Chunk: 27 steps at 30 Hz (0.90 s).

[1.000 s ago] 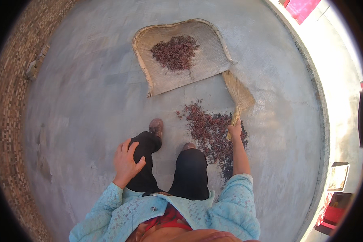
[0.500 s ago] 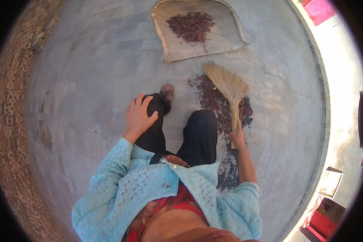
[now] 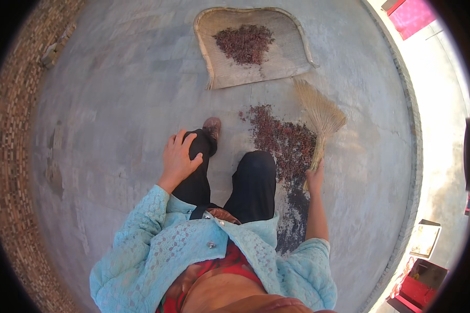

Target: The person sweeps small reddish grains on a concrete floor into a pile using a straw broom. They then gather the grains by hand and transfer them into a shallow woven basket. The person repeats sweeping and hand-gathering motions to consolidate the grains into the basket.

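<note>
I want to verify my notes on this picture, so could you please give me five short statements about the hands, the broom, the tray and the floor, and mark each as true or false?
1. The right hand grips the broom by its handle. True.
2. The left hand also grips the broom. False: it rests on the left leg.
3. A dark red heap lies in the woven tray. True.
4. The woven tray is nearer to the person than the broom. False: it lies farther ahead.
5. Loose dark bits lie on the floor. True.
</note>
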Each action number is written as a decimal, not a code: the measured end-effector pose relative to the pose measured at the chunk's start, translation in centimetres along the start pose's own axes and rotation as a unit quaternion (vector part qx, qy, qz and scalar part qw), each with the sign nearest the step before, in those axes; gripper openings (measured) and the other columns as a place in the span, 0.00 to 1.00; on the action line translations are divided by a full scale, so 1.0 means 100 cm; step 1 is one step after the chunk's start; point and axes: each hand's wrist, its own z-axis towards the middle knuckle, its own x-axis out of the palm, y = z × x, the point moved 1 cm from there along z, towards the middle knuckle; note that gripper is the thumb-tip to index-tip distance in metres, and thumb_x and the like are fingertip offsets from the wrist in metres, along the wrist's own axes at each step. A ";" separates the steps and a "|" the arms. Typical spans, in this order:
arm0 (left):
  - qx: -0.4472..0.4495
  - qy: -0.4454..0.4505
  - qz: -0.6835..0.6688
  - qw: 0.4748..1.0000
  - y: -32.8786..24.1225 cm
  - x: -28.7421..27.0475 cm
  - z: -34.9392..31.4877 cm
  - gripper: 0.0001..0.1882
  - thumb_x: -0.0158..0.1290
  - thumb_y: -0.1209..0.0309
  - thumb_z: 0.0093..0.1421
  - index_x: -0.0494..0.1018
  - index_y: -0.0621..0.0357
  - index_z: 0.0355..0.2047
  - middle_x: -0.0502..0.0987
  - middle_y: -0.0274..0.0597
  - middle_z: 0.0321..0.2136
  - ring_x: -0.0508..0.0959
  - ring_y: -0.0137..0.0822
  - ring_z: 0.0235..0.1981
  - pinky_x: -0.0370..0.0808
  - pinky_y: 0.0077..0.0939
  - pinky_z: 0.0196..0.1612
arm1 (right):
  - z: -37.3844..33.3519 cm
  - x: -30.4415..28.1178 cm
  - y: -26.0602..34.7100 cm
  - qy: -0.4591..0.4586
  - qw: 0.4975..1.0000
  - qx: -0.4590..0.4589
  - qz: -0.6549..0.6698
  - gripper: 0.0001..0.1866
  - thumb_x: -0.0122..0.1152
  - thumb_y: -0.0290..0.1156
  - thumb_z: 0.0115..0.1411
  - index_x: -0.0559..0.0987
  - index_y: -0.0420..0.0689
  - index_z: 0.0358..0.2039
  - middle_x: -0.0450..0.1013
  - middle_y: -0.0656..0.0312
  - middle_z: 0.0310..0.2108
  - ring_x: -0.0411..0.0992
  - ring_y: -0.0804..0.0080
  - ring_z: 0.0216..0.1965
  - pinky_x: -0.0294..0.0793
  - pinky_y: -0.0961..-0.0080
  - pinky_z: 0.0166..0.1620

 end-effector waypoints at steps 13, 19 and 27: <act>-0.007 0.029 -0.002 1.000 -0.011 -0.007 0.009 0.30 0.61 0.62 0.45 0.72 0.53 0.51 0.67 0.47 0.55 0.68 0.53 0.53 0.68 0.45 0.54 | 0.104 0.102 0.021 0.088 0.986 0.074 -0.118 0.51 0.66 0.33 0.45 0.51 0.47 0.68 0.74 0.43 0.41 0.75 0.46 0.42 0.75 0.56 0.45; -0.013 0.023 -0.002 1.000 -0.009 -0.009 0.005 0.30 0.61 0.63 0.46 0.71 0.52 0.52 0.67 0.46 0.56 0.68 0.51 0.54 0.68 0.44 0.54 | 0.023 0.070 0.007 0.140 0.971 0.068 -0.183 0.50 0.65 0.28 0.46 0.51 0.51 0.68 0.75 0.44 0.41 0.75 0.44 0.41 0.75 0.55 0.43; -0.022 0.016 -0.002 1.000 -0.003 -0.008 -0.001 0.30 0.59 0.60 0.47 0.71 0.51 0.52 0.66 0.47 0.56 0.67 0.54 0.55 0.68 0.47 0.53 | -0.091 -0.022 -0.029 0.162 0.985 0.030 -0.042 0.50 0.59 0.15 0.43 0.54 0.50 0.69 0.70 0.51 0.54 0.72 0.57 0.50 0.71 0.72 0.51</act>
